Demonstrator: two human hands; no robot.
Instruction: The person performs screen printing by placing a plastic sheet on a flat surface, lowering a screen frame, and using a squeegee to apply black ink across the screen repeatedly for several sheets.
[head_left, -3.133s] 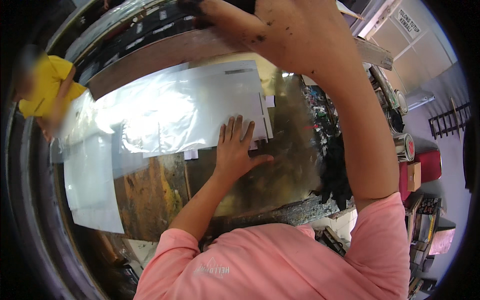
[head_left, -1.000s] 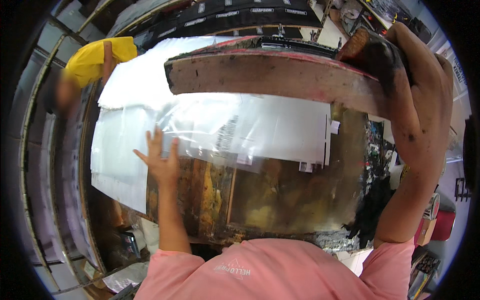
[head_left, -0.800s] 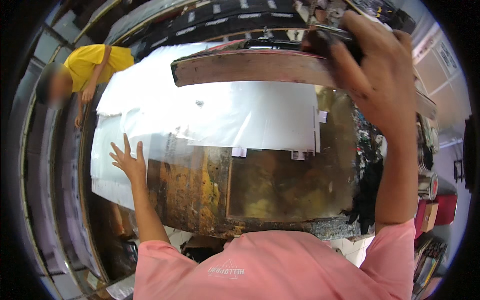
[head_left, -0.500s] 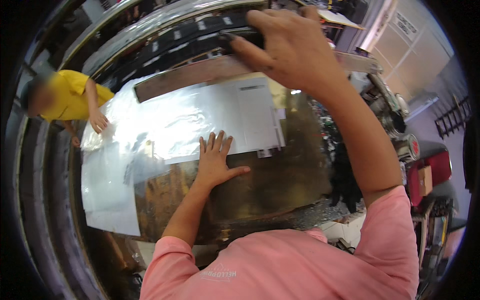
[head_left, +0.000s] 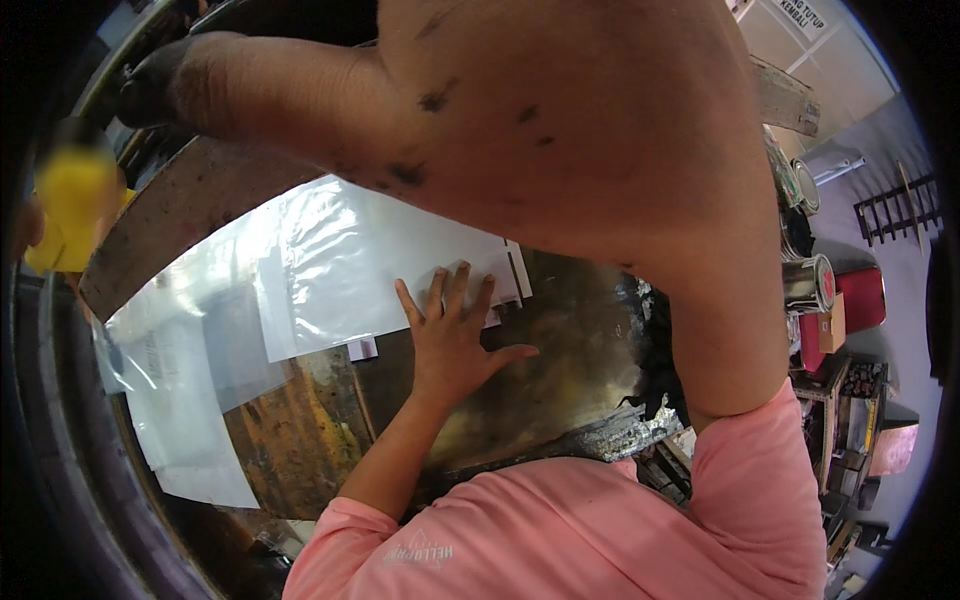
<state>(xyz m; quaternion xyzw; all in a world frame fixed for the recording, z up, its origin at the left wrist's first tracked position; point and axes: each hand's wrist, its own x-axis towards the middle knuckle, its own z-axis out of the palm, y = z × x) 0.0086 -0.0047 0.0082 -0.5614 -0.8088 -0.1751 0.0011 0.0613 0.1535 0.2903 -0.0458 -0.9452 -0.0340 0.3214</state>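
Observation:
My left hand (head_left: 450,335) lies flat with spread fingers. Its fingertips rest on the near edge of white sheets under clear, shiny plastic (head_left: 375,260), and its thumb points over the dark tabletop (head_left: 470,410). Very close to the camera, my right hand (head_left: 560,130) fills the upper middle. Its thumb sticks out to the left with a black-stained tip, and dark smudges mark the skin. The other fingers are cut off by the upper edge, so any grip is hidden. Behind that hand runs a long wooden bar (head_left: 190,210), partly covered by it.
At the far left stands a person in a yellow shirt (head_left: 75,210). More pale sheeting (head_left: 175,400) hangs at the table's left side. To the right are a metal can (head_left: 808,283), a red chair (head_left: 860,310) with a cardboard box, a black wall rack (head_left: 895,210) and cluttered shelves.
My right hand and the wooden bar have come much nearer the camera. The sheets under my left hand appear shifted left in view, and the other person's hand no longer shows on the plastic.

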